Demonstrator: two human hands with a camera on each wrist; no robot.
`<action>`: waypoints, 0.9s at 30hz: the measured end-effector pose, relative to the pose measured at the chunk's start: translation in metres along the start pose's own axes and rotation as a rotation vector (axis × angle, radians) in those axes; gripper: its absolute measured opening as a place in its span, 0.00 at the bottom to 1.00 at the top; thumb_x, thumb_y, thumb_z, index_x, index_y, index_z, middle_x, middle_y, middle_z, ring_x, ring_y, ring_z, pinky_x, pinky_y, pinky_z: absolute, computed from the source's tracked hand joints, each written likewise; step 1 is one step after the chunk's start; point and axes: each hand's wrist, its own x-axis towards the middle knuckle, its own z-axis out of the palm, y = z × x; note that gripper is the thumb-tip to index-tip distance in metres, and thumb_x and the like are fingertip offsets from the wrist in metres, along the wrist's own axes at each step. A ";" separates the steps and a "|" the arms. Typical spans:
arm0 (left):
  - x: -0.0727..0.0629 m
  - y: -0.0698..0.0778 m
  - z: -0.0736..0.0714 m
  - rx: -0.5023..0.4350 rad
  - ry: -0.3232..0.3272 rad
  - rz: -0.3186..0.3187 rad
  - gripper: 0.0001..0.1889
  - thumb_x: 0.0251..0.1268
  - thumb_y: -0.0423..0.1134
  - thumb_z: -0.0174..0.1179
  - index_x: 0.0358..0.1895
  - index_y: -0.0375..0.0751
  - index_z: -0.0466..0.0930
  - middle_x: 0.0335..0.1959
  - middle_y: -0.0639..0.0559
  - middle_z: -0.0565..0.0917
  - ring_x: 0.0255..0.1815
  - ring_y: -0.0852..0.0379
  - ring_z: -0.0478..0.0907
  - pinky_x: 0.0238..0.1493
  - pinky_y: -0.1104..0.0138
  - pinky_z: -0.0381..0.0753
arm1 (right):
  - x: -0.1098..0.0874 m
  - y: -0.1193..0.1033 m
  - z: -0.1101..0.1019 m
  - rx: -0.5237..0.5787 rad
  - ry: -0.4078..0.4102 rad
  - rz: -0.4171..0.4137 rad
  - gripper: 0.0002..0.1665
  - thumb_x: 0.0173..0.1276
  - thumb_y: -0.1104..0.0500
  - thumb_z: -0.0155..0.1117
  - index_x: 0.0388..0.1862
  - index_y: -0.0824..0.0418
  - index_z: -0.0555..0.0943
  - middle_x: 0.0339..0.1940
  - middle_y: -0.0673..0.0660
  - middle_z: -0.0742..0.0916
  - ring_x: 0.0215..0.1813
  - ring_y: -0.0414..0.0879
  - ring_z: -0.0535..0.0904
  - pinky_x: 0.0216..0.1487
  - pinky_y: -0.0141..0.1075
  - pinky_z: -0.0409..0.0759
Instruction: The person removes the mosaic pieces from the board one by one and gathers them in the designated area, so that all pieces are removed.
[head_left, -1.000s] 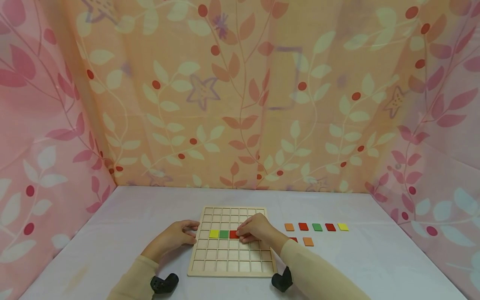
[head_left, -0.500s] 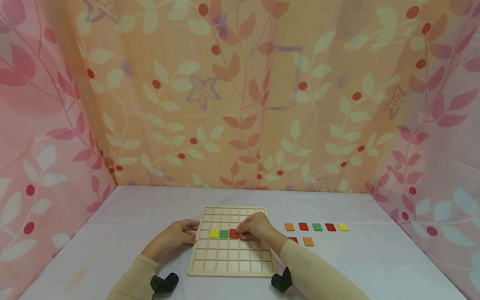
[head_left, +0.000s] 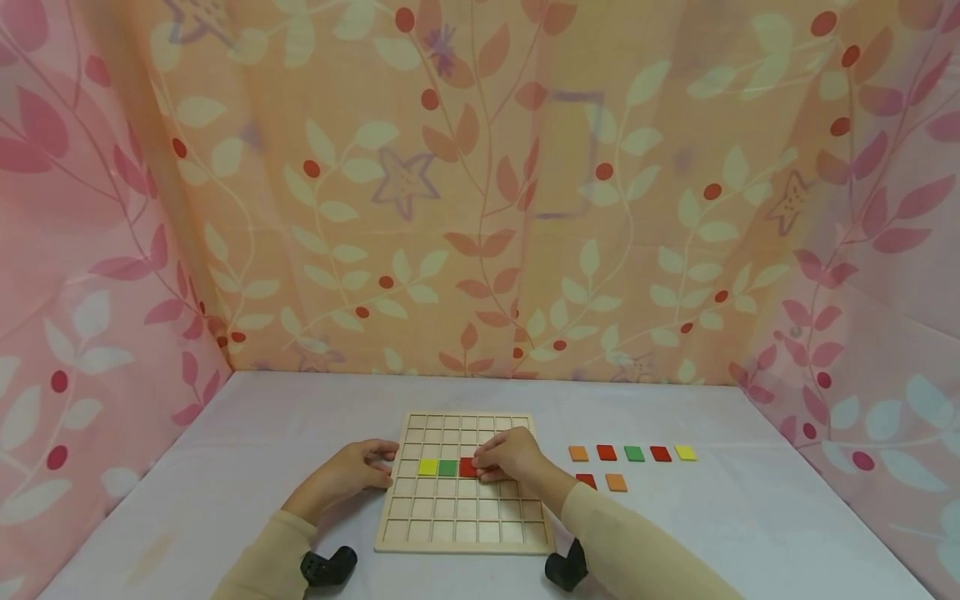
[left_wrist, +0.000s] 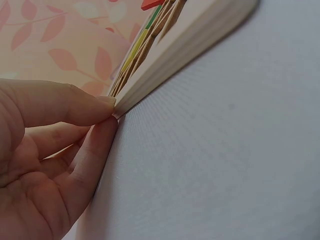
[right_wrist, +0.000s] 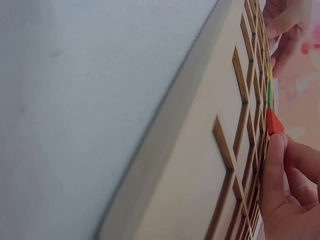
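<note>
A light wooden board with a square grid (head_left: pixel 463 537) lies on the table. My left hand (head_left: pixel 348 469) is at its left edge; in the left wrist view, the thumb (left_wrist: pixel 65 104) and another fingertip touch the rim. Between the thumb and fingers of my right hand (head_left: pixel 512 456) a red square tile (head_left: pixel 467 467) is pinched, tilted up from the grid in the right wrist view, where the tile (right_wrist: pixel 273 122) shows side-on. To its left in the same row sit a green tile (head_left: pixel 447 468) and a yellow tile (head_left: pixel 428 467). My right fingers hide part of the red tile.
Right of the board lie loose tiles in two rows, among them an orange tile (head_left: pixel 578 453), a green tile (head_left: pixel 634 454), and a yellow tile (head_left: pixel 686 452). Black wrist devices (head_left: pixel 328 567) sit at both wrists. Patterned cloth walls (head_left: pixel 480 208) border the white table (head_left: pixel 675 533).
Almost nothing differs. My right hand has made only slight shifts at the red tile, while my left hand stays at the board's edge.
</note>
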 end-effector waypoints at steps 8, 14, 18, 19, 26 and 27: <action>0.001 -0.001 0.001 0.007 0.018 -0.005 0.30 0.50 0.19 0.65 0.61 0.29 0.76 0.52 0.41 0.80 0.41 0.56 0.78 0.40 0.66 0.80 | -0.005 -0.001 -0.013 -0.018 0.033 0.009 0.09 0.59 0.68 0.72 0.38 0.72 0.87 0.23 0.53 0.88 0.22 0.38 0.82 0.30 0.32 0.85; 0.001 -0.001 0.001 -0.007 0.013 -0.001 0.30 0.50 0.18 0.65 0.62 0.28 0.75 0.52 0.40 0.80 0.40 0.55 0.78 0.39 0.66 0.80 | -0.013 0.000 -0.025 0.013 0.022 0.011 0.11 0.59 0.69 0.71 0.40 0.74 0.85 0.23 0.53 0.88 0.22 0.37 0.82 0.30 0.32 0.85; 0.001 -0.001 0.001 -0.016 0.017 -0.005 0.30 0.49 0.18 0.65 0.61 0.29 0.75 0.52 0.41 0.80 0.40 0.55 0.78 0.39 0.66 0.80 | -0.018 0.001 -0.035 0.037 0.003 0.004 0.13 0.60 0.69 0.71 0.42 0.76 0.84 0.22 0.52 0.87 0.23 0.37 0.82 0.30 0.30 0.84; 0.001 -0.001 0.001 -0.018 0.017 -0.004 0.30 0.49 0.18 0.65 0.61 0.29 0.76 0.51 0.41 0.80 0.40 0.55 0.78 0.39 0.66 0.80 | -0.019 0.002 -0.038 0.032 0.002 0.003 0.13 0.60 0.68 0.71 0.42 0.76 0.84 0.22 0.52 0.87 0.23 0.37 0.82 0.30 0.30 0.84; 0.001 -0.002 0.002 -0.014 0.015 0.011 0.30 0.49 0.19 0.66 0.61 0.28 0.75 0.51 0.41 0.80 0.40 0.55 0.78 0.39 0.66 0.80 | -0.025 0.005 -0.054 -0.008 0.028 0.049 0.12 0.61 0.65 0.72 0.41 0.72 0.85 0.25 0.53 0.88 0.24 0.38 0.81 0.32 0.30 0.84; 0.002 -0.003 0.002 -0.018 0.019 0.007 0.30 0.49 0.19 0.66 0.61 0.29 0.76 0.51 0.41 0.81 0.40 0.55 0.78 0.39 0.66 0.80 | -0.025 0.005 -0.056 -0.019 0.037 0.055 0.12 0.60 0.65 0.72 0.41 0.72 0.86 0.25 0.53 0.88 0.24 0.38 0.81 0.32 0.30 0.84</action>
